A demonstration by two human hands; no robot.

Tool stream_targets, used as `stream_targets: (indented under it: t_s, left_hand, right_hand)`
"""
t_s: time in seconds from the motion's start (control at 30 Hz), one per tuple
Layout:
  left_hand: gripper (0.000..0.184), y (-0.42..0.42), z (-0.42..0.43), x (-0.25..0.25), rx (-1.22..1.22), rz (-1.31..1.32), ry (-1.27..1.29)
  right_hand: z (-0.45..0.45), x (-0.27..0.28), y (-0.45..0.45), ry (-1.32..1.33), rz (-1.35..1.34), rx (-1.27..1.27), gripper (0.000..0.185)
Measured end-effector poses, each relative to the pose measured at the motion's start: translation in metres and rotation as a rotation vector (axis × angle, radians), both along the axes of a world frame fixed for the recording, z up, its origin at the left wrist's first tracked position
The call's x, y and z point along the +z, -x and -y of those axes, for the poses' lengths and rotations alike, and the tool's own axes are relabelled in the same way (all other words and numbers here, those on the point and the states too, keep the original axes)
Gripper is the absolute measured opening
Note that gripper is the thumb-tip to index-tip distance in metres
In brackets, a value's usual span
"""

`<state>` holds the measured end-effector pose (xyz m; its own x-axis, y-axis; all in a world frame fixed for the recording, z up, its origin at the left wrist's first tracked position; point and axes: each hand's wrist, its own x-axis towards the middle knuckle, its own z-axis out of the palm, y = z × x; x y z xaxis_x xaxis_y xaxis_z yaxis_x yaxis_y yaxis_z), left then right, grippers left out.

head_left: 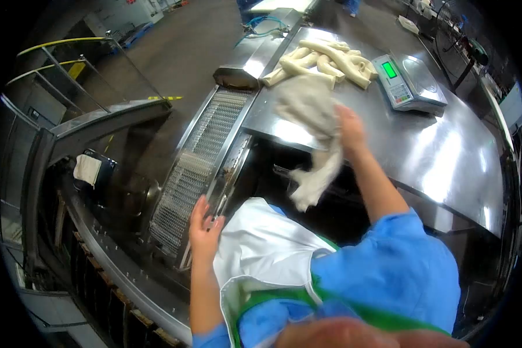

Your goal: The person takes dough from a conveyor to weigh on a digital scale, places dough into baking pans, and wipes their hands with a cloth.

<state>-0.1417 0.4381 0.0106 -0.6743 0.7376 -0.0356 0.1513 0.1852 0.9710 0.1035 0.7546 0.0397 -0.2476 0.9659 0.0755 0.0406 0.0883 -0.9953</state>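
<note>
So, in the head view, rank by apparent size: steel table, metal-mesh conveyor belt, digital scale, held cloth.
1. Steel table
2. Metal-mesh conveyor belt
3. Cloth and digital scale: unsure; the cloth looks larger, but the right hand holds it nearer the camera.

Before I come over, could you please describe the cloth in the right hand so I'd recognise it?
Find the big shiny metal table, then the right hand over its near part. The cloth hangs from that hand, off-white, its tail dangling lowest. Unlike the smooth, rounded pale pieces piled beyond, it is limp and creased.
</note>
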Motion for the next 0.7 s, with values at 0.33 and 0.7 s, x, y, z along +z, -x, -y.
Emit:
stream_targets:
  t_s: [0.33,0.7]
  left_hand:
    - [0.064,-0.014,-0.013,0.054,0.077,0.287,-0.322]
    - [0.052,0.007,-0.020,0.040,0.308,0.207,-0.743]
  right_hand:
    - [0.133,0.068,0.161,-0.905,-0.225,0.900,0.022]
    - [0.223,0.016,0.187,0.787,-0.963,1.250,0.057]
